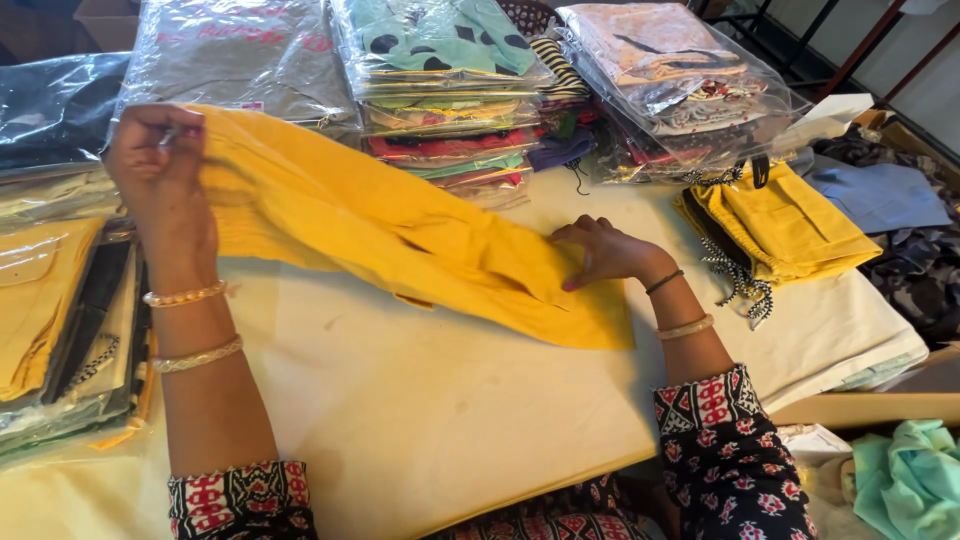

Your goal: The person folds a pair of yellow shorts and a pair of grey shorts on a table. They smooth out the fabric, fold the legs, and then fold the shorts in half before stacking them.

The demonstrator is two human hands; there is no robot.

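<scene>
The left hand (pixel 155 165) pinches one end of the yellow garment (pixel 400 240) and lifts it, the right hand (pixel 605 250) presses the other end flat on the bench (pixel 420 410), so folding looks barely begun.

Stacks of clear-bagged garments (pixel 440 90) are piling up along the far edge of a cream-covered table (pixel 420 420), with a flatter bagged pile (pixel 680 70) sitting toward the far right corner. A folded yellow garment with black-and-white cords (pixel 780 225) is lying near the right edge. Bagged pale-yellow clothes (pixel 50 310) are resting along the left edge, while mint-green fabric (pixel 905 480) is bunching beyond the near right corner.
</scene>
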